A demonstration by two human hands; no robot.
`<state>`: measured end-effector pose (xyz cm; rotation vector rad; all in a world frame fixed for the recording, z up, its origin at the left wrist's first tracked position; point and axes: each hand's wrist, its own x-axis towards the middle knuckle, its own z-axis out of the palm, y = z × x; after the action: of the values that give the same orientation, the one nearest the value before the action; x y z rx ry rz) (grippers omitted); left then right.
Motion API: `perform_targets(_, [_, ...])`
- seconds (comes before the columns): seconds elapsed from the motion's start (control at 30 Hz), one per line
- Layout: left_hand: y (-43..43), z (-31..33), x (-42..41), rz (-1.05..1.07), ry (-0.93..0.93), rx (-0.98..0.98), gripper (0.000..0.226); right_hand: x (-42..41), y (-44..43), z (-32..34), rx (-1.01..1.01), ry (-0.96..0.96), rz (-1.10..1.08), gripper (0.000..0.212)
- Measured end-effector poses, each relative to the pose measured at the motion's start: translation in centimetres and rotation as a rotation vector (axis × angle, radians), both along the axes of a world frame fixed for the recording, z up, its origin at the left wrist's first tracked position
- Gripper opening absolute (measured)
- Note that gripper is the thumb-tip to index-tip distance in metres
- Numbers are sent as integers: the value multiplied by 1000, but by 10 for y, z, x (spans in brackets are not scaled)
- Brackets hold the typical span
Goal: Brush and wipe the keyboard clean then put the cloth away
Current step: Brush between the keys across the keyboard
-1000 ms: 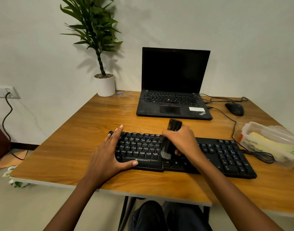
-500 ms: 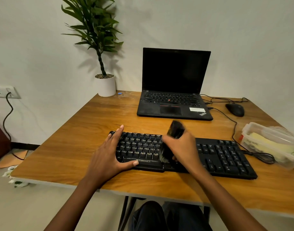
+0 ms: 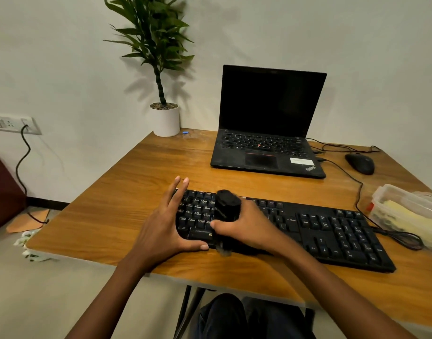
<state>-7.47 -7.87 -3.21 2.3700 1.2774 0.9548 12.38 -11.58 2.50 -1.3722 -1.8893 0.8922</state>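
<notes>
Right hand (image 3: pixel 249 228), fingers clenched around a black brush (image 3: pixel 227 206), thumb across the handle's near side, handle end pointing up and away, blurred bristles (image 3: pixel 224 250) down at the front edge of the black keyboard (image 3: pixel 332 231). Left hand (image 3: pixel 161 228) pressed flat on the keyboard's left end, fingers released and spread, grasping nothing, two fingertips (image 3: pixel 182 181) reaching past the far edge, thumb lying along the near edge just beside the bristles. Keyboard lying across the front of the wooden tabletop (image 3: pixel 136 182), slightly skewed, right end nearer the front edge, its cable (image 3: pixel 396 237) looping off to the right. At the right edge, a clear plastic container (image 3: pixel 405 209) with pale yellow folded material inside, possibly the cloth, though hard to tell through the lid. Farther back, an open black laptop (image 3: pixel 268 123) with a dark screen, a black mouse (image 3: pixel 360 163) to its right with thin cables trailing behind. At the far left corner, a green plant in a white pot (image 3: pixel 166 121), a small blue object (image 3: pixel 185 132) just beside it. On the wall at left, a socket plate (image 3: pixel 12 124) with a black cord hanging to the floor. Below the tabletop's front edge, dark trousers (image 3: pixel 234 316).
</notes>
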Motion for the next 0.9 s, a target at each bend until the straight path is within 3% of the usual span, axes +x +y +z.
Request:
perform_targets(0.13, [0, 1, -2, -14, -15, 1, 129, -30, 18, 1, -25, 34, 176, 25])
perform_targets(0.23, [0, 0, -2, -12, -6, 14, 133, -9, 18, 5, -105, 75, 204, 28])
perform_targets(0.4, [1, 0, -2, 26, -4, -15, 137, 49, 5, 14, -257, -86, 147, 29])
perform_targets(0.73, [0, 1, -3, -11, -75, -31, 136, -25, 43, 15, -48, -106, 314, 29])
perform_targets(0.9, [0, 1, -2, 28, -49, -39, 138, 11, 36, 25, -139, -168, 301, 34])
